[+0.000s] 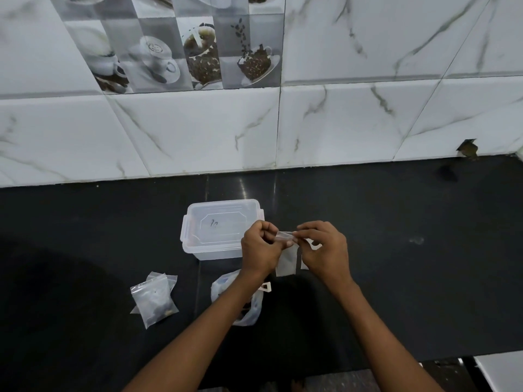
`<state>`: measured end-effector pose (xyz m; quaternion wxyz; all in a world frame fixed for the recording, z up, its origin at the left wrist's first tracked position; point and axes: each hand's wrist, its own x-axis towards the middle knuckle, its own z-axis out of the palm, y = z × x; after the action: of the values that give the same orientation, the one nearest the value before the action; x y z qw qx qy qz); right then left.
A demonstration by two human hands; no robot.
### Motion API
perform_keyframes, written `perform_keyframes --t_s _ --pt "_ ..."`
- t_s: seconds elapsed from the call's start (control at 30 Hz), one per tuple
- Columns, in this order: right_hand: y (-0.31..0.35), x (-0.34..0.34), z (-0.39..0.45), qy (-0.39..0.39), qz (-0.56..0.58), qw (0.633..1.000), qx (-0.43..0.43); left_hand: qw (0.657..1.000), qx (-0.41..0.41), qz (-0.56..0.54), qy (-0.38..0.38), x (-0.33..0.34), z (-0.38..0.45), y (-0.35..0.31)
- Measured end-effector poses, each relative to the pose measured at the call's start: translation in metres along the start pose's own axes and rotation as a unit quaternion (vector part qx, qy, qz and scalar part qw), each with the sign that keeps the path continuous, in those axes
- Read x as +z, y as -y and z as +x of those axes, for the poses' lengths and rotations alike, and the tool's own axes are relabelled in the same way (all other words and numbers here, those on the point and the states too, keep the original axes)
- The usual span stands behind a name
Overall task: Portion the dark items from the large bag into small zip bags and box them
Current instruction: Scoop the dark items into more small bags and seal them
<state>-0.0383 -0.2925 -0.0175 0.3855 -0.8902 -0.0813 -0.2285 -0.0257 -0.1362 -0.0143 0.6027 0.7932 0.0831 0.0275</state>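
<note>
Both your hands are raised over the counter (396, 250), just in front of the box (218, 230), with one small zip bag (286, 257) between them. Left hand (261, 248): fingers curled, thumb and forefinger pinching the bag's top strip at its left end. Right hand (325, 250): same pinch at the right end. The bag hangs flat below the strip and looks empty, so I judge you are opening its mouth for a portion.

Handling: thin clear film, near weightless, limp, slick between dry fingers. The stiffest part is the zip strip; hold there, one lip per hand, and peel apart rather than tug, as the film may stretch or tear at the seam. Once loaded, support it from below, since the weight will pull the lip out of a light pinch.

Large bag (249, 309): lies on the counter under your left forearm, mouth partly hidden; dark contents show through the crumpled film. Soft and shapeless, it will slump and may spill if lifted by one side.

Filled bags (154, 299): a small stack at left on the counter, well apart from the box. How many there are cannot be told.

Box: clear plastic, lid on; whether the clips are latched cannot be told. Nothing is visibly inside.
</note>
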Motion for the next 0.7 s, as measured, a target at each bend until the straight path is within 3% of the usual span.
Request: perform_keyframes --t_s 0.17,0.3,0.47,0.7 --pt "0.014 0.002 -0.001 0.008 -0.028 0.999 -0.045 0.998 0.006 0.007 0.066 -0.023 -0.002 0.001" --pt "0.029 0.003 0.002 0.089 0.069 0.994 0.008 0.983 -0.021 0.049 0.173 -0.041 -0.002 0.002" --pt "0.043 0.004 0.005 0.202 0.108 0.973 0.021 0.98 -0.025 0.081 0.179 -0.056 -0.008 0.001" --pt "0.069 0.011 0.007 0.25 0.094 0.964 0.003 0.972 0.016 0.146 0.183 -0.079 -0.009 -0.004"
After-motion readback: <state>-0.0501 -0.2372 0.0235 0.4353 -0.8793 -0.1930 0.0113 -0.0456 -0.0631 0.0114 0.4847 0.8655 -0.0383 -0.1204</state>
